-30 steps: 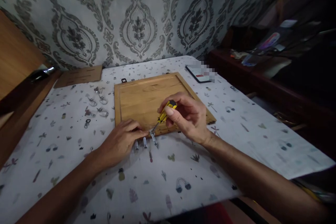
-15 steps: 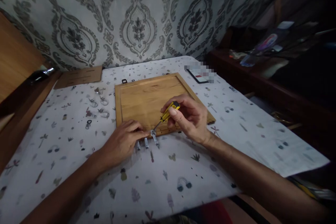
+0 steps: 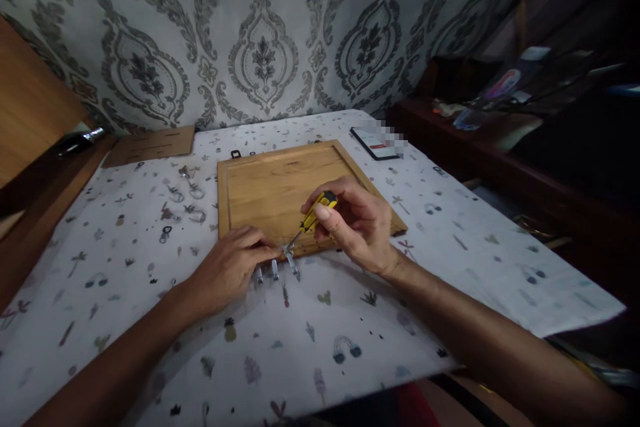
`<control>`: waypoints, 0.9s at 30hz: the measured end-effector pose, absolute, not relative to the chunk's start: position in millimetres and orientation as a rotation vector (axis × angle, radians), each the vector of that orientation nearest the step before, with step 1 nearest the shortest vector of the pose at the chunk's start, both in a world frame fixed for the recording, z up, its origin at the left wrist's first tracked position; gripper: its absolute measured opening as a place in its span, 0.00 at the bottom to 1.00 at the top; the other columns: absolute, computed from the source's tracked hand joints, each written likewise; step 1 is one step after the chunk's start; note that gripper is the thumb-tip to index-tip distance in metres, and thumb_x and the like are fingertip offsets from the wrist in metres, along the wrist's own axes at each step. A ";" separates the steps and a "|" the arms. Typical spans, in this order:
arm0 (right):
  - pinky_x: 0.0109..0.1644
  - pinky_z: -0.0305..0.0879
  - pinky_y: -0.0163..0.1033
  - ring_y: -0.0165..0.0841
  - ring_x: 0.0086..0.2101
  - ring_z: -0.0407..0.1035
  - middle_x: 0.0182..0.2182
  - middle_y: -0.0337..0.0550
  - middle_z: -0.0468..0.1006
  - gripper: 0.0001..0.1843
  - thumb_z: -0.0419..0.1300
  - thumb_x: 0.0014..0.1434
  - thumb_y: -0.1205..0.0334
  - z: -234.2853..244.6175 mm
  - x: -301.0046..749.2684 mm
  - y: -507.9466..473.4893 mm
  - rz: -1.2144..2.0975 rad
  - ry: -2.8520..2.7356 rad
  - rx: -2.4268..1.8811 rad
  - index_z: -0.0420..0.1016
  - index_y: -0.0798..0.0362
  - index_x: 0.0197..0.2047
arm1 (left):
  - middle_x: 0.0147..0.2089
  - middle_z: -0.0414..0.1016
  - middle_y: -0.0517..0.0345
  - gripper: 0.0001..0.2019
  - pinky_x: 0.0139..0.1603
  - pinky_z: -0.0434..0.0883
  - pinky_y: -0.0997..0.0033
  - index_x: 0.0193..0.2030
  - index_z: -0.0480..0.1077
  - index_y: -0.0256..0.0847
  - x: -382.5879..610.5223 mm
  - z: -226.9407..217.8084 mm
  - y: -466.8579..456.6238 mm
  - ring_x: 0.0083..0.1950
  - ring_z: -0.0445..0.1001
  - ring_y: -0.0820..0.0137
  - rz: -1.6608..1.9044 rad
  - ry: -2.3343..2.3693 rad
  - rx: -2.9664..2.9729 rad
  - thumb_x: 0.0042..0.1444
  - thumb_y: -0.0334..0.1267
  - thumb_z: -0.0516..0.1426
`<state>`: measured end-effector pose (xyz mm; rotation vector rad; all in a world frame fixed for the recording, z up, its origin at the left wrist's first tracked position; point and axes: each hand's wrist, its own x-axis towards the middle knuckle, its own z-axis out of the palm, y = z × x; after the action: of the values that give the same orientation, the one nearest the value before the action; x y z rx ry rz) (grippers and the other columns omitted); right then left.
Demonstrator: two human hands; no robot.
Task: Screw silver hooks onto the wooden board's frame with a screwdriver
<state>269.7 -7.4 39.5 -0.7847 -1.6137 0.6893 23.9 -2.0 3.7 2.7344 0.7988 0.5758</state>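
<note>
My right hand (image 3: 357, 223) is closed around the yellow and black handle of a screwdriver (image 3: 316, 211). Its shaft slants down to the left, and the tip meets a small metal clip (image 3: 291, 260) at the near edge of a framed wooden board (image 3: 280, 180). My left hand (image 3: 237, 260) rests at that same edge, thumb and forefinger pressed together beside the clip; I cannot make out what they pinch. Two more metal clips, one of them a silver clip (image 3: 275, 269), stick out over the near edge by the left fingers.
Several small metal rings and clasps (image 3: 193, 213) lie left of the board. A brown cardboard piece (image 3: 150, 145) is at the back left, a phone (image 3: 376, 143) at the back right. Beyond the white patterned tablecloth (image 3: 475, 267), a plastic bottle (image 3: 493, 97) lies tilted on dark furniture.
The whole view has shifted slightly. Both hands keep their places at the board's near edge, and the screwdriver tip stays at the clip with little visible movement.
</note>
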 end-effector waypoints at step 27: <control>0.21 0.61 0.30 0.24 0.21 0.62 0.28 0.36 0.77 0.24 0.78 0.52 0.47 35.6 261.9 -5.2 1.127 -1.548 -0.774 0.69 0.50 0.30 | 0.43 0.76 0.54 0.21 0.46 0.72 0.66 0.52 0.81 0.45 24.8 5.7 -3.7 0.45 0.76 0.64 0.509 0.858 2.748 0.66 0.21 0.51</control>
<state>261.9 -5.2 35.6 -0.7740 -1.5480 1.1267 24.8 -3.7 5.7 2.7476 0.8576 0.5087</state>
